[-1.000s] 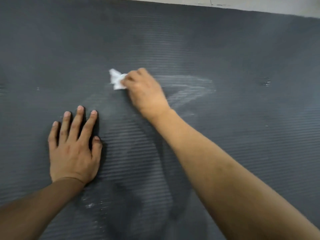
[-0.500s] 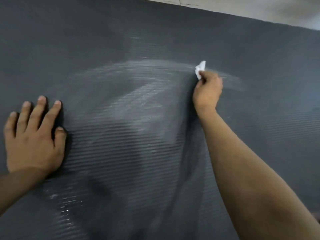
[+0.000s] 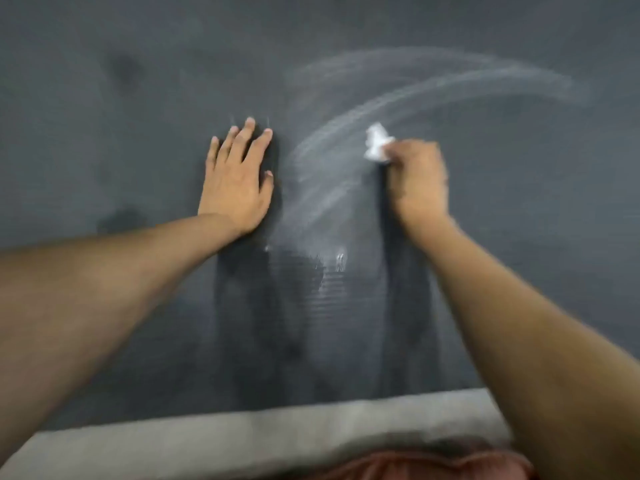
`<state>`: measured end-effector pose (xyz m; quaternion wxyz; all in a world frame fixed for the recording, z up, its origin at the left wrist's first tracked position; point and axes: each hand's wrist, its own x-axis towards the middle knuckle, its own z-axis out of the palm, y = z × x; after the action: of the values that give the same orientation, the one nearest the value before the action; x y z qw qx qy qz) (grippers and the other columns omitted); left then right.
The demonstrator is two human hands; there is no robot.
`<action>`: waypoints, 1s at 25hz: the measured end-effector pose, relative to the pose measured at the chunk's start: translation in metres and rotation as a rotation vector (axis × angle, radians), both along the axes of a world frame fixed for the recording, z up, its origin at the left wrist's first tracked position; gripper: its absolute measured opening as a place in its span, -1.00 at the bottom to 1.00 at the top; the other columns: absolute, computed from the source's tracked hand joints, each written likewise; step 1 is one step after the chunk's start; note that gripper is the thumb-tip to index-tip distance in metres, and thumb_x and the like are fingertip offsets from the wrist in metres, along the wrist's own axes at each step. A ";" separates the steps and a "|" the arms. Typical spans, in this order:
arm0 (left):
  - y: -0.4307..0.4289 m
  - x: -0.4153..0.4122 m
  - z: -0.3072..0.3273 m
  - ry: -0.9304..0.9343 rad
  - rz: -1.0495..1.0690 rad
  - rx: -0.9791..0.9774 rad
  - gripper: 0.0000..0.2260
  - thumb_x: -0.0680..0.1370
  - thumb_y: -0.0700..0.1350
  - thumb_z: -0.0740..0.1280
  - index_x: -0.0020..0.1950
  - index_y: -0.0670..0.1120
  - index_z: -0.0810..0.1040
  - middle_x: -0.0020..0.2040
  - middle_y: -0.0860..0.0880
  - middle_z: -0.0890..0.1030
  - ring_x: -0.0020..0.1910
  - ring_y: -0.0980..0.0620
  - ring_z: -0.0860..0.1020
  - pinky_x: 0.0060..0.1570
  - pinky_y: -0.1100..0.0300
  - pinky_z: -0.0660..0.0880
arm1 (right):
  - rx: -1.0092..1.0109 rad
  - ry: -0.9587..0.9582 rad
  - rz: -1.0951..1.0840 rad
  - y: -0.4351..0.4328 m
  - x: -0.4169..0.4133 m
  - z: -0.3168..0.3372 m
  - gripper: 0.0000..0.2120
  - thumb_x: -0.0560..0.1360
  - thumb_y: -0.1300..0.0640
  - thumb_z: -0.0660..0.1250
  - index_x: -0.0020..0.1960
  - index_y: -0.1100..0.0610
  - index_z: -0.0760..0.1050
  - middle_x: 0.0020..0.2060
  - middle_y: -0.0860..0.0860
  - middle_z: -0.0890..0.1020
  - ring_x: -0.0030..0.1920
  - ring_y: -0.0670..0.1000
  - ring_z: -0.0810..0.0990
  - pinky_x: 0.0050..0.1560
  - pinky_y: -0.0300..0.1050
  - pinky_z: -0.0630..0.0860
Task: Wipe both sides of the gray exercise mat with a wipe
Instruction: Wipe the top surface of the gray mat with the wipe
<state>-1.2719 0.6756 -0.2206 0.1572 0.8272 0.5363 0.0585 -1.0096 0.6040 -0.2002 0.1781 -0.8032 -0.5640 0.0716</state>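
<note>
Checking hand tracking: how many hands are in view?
2. Left hand lies flat on the mat, left of centre; right hand, to its right, grips the wipe.

Grey floor (image 3: 173, 441); reddish cloth (image 3: 433, 466)

My left hand (image 3: 235, 188) presses flat on the mat (image 3: 104, 133). My right hand (image 3: 419, 181) grips the crumpled wipe (image 3: 376, 144) against it, beside pale curved streaks (image 3: 433, 84).

One mat (image 3: 104, 133) lies beneath two hands, the left hand (image 3: 235, 188) and the right hand (image 3: 419, 185). One wipe (image 3: 376, 144) sits at the right hand's fingertips. One floor strip (image 3: 207, 439) shows behind both hands.
</note>
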 end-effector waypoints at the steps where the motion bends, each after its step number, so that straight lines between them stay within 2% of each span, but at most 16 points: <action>1: -0.028 -0.015 0.009 0.020 -0.043 0.018 -0.45 0.57 -0.11 0.25 0.58 -0.08 0.28 0.62 -0.15 0.21 0.59 -0.22 0.18 0.56 -0.16 0.07 | -0.071 -0.067 -0.153 -0.008 0.023 0.004 -0.67 0.48 0.20 0.14 0.05 0.11 0.66 -0.03 0.16 0.66 0.02 0.19 0.55 -0.03 -0.04 0.38; 3: -0.093 -0.048 0.028 0.053 -0.071 0.031 -0.46 0.52 -0.11 0.34 0.50 -0.11 0.36 0.55 -0.19 0.30 0.49 -0.27 0.31 0.45 -0.17 0.24 | -0.105 -0.117 -0.301 -0.017 0.014 0.005 -0.63 0.42 0.28 0.08 -0.02 0.15 0.64 -0.08 0.19 0.64 -0.05 0.26 0.51 -0.13 -0.05 0.29; 4: -0.125 -0.064 0.036 0.074 -0.066 0.009 -0.47 0.50 -0.09 0.38 0.46 -0.11 0.40 0.52 -0.19 0.34 0.43 -0.27 0.35 0.39 -0.17 0.29 | -0.089 -0.066 -0.278 -0.016 -0.020 0.003 -0.64 0.41 0.30 0.10 -0.02 0.14 0.64 -0.09 0.18 0.64 -0.05 0.25 0.51 -0.11 -0.06 0.28; 6: -0.176 -0.087 0.044 0.133 -0.048 -0.061 -0.47 0.47 0.00 0.44 0.40 -0.10 0.44 0.46 -0.17 0.40 0.36 -0.26 0.40 0.31 -0.19 0.35 | -0.043 0.078 -0.049 -0.025 -0.110 0.002 -0.67 0.38 0.33 0.22 0.01 0.12 0.66 -0.07 0.13 0.66 -0.04 0.22 0.53 -0.04 -0.08 0.33; 8: -0.207 -0.098 0.044 0.190 -0.043 -0.118 -0.39 0.45 0.12 0.43 0.43 -0.10 0.43 0.49 -0.16 0.39 0.40 -0.25 0.39 0.30 -0.20 0.36 | -0.066 0.133 0.302 -0.056 -0.194 0.001 -0.69 0.38 0.31 0.27 0.03 0.11 0.66 -0.07 0.07 0.66 -0.03 0.16 0.52 -0.01 -0.08 0.41; 9: -0.215 -0.101 0.043 0.216 -0.059 -0.153 -0.28 0.43 0.20 0.40 0.50 -0.11 0.37 0.55 -0.16 0.32 0.47 -0.24 0.34 0.36 -0.21 0.32 | -0.080 0.130 0.446 -0.072 -0.215 0.001 -0.72 0.40 0.28 0.26 0.02 0.11 0.66 -0.08 0.06 0.65 -0.04 0.14 0.52 -0.02 -0.07 0.45; 11: -0.224 -0.104 0.041 0.301 -0.118 -0.292 0.02 0.40 0.36 0.37 0.66 -0.11 0.03 0.67 -0.14 -0.02 0.63 -0.21 0.05 0.55 -0.19 0.11 | -0.083 0.096 0.561 -0.081 -0.192 0.004 -0.75 0.43 0.25 0.27 0.00 0.10 0.66 -0.11 0.06 0.64 -0.06 0.15 0.52 -0.07 -0.03 0.49; 13: -0.223 -0.104 0.041 0.380 -0.169 -0.365 0.19 0.38 0.44 0.38 0.64 -0.06 -0.33 0.64 -0.08 -0.33 0.64 -0.17 -0.22 0.60 -0.16 -0.10 | -0.110 -0.045 0.347 -0.077 -0.127 0.007 -0.74 0.42 0.28 0.26 0.01 0.12 0.66 -0.11 0.13 0.62 -0.03 0.21 0.51 -0.08 0.04 0.45; 14: -0.222 -0.103 0.041 0.409 -0.181 -0.364 0.20 0.40 0.44 0.37 0.61 -0.05 -0.41 0.62 -0.07 -0.40 0.63 -0.16 -0.27 0.60 -0.16 -0.14 | -0.153 -0.092 0.168 -0.075 -0.089 0.011 -0.72 0.42 0.29 0.23 0.02 0.14 0.65 -0.08 0.17 0.60 0.00 0.24 0.50 -0.05 0.06 0.41; 16: -0.222 -0.102 0.040 0.443 -0.189 -0.354 0.19 0.42 0.43 0.36 0.59 -0.04 -0.47 0.60 -0.07 -0.44 0.62 -0.17 -0.30 0.60 -0.15 -0.16 | -0.198 -0.123 -0.185 -0.081 -0.026 0.020 -0.66 0.47 0.31 0.16 0.10 0.15 0.64 0.00 0.21 0.59 0.06 0.26 0.47 0.05 0.05 0.37; 18: -0.222 -0.103 0.038 0.442 -0.182 -0.370 0.18 0.43 0.43 0.35 0.58 -0.02 -0.48 0.60 -0.05 -0.45 0.62 -0.16 -0.32 0.60 -0.15 -0.18 | -0.148 -0.072 -0.372 -0.083 -0.036 0.024 -0.65 0.49 0.32 0.16 0.16 0.16 0.62 0.07 0.20 0.58 0.11 0.24 0.46 0.11 0.00 0.36; 19: -0.222 -0.102 0.038 0.436 -0.181 -0.379 0.18 0.42 0.44 0.35 0.58 0.00 -0.48 0.60 -0.04 -0.45 0.62 -0.15 -0.32 0.60 -0.14 -0.18 | -0.146 -0.045 -0.331 -0.083 -0.069 0.024 -0.66 0.49 0.32 0.18 0.16 0.17 0.61 0.08 0.20 0.57 0.12 0.23 0.46 0.12 -0.02 0.34; 20: -0.221 -0.103 0.038 0.434 -0.182 -0.388 0.18 0.42 0.44 0.35 0.59 0.02 -0.47 0.60 -0.03 -0.44 0.62 -0.14 -0.32 0.60 -0.14 -0.19 | -0.157 -0.011 -0.186 -0.087 -0.110 0.024 -0.69 0.49 0.31 0.20 0.15 0.17 0.60 0.07 0.19 0.57 0.12 0.22 0.46 0.10 -0.03 0.33; 23: -0.218 -0.104 0.042 0.440 -0.182 -0.406 0.18 0.40 0.44 0.37 0.61 0.02 -0.41 0.61 -0.03 -0.42 0.62 -0.14 -0.32 0.60 -0.12 -0.19 | -0.226 0.003 0.374 -0.123 -0.228 0.017 -0.77 0.50 0.22 0.25 0.09 0.10 0.61 0.00 0.10 0.57 0.07 0.16 0.46 0.09 -0.06 0.36; 24: -0.217 -0.104 0.043 0.439 -0.188 -0.411 0.18 0.39 0.44 0.38 0.62 0.02 -0.40 0.62 -0.03 -0.41 0.62 -0.14 -0.31 0.60 -0.12 -0.19 | -0.202 0.002 0.465 -0.130 -0.233 0.011 -0.78 0.50 0.19 0.27 0.08 0.07 0.61 -0.03 0.07 0.57 0.05 0.14 0.46 0.09 -0.06 0.39; 25: -0.218 -0.104 0.043 0.434 -0.189 -0.409 0.19 0.39 0.43 0.39 0.62 0.03 -0.40 0.62 -0.02 -0.41 0.62 -0.13 -0.31 0.60 -0.12 -0.18 | -0.156 0.010 0.467 -0.128 -0.217 0.008 -0.78 0.49 0.19 0.27 0.07 0.06 0.62 -0.05 0.06 0.58 0.03 0.14 0.47 0.07 -0.05 0.41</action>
<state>-1.3757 0.4580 -0.1780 0.2070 0.8177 0.4787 -0.2436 -1.2261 0.4762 -0.1921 0.0970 -0.6618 -0.7263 0.1583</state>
